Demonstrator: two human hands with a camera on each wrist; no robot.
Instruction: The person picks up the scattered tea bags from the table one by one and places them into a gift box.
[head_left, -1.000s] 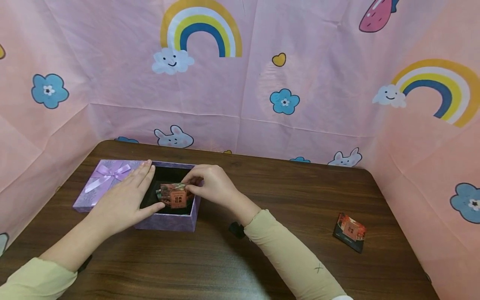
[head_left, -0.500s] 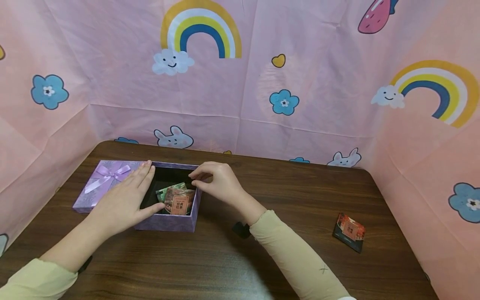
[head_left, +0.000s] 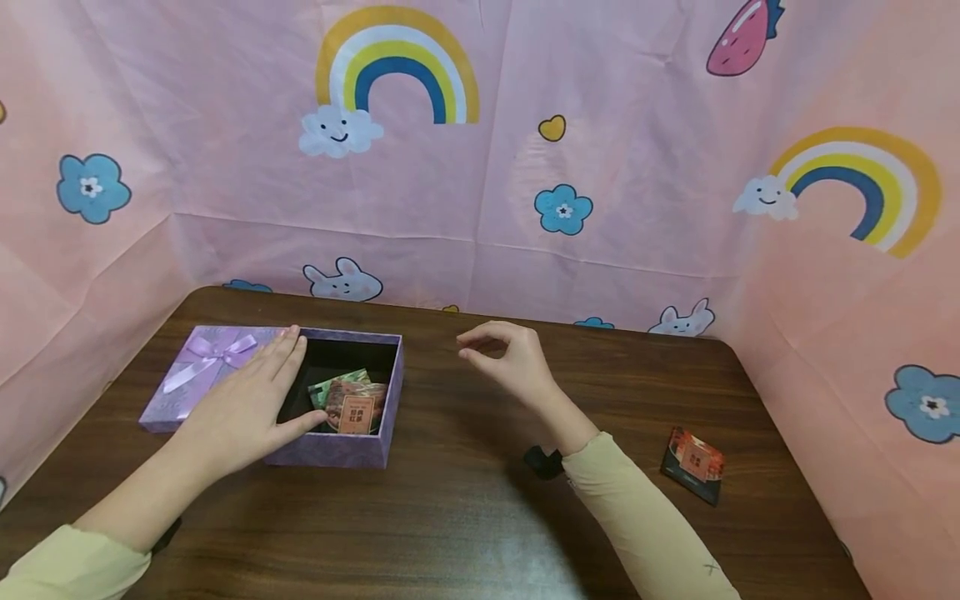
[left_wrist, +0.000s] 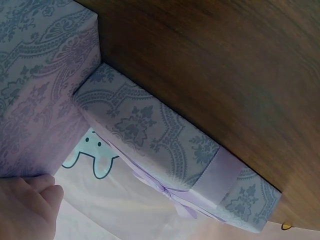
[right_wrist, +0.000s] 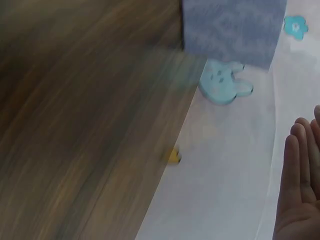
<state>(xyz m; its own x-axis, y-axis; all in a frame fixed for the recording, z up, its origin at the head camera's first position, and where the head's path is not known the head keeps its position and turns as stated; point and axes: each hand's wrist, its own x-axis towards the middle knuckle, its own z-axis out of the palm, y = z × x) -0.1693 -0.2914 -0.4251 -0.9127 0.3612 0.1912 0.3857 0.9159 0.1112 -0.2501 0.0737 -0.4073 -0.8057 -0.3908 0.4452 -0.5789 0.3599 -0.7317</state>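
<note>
A purple patterned gift box (head_left: 330,451) stands without its lid at the left of the table. In its dark inside lie a reddish-brown sachet (head_left: 357,408) and, partly under it, a green sachet (head_left: 321,390). My left hand (head_left: 251,400) lies over the box's left side, fingers straight along the rim and thumb across the front edge. The left wrist view shows its fingertips at the box's wall. My right hand (head_left: 510,358) is in the air right of the box, fingers loosely bent, nothing between them. Another red and black sachet (head_left: 693,465) lies at the right.
The box's lid (head_left: 168,404), tied with a lilac ribbon bow (head_left: 217,354), lies left of the box, partly behind my left hand. A pink printed cloth (head_left: 495,167) walls in the back and sides of the brown wooden table (head_left: 465,517).
My right hand has let go of the reddish-brown sachet, which now lies lower in the box, and has moved out to the right. The left hand has stayed in place.
</note>
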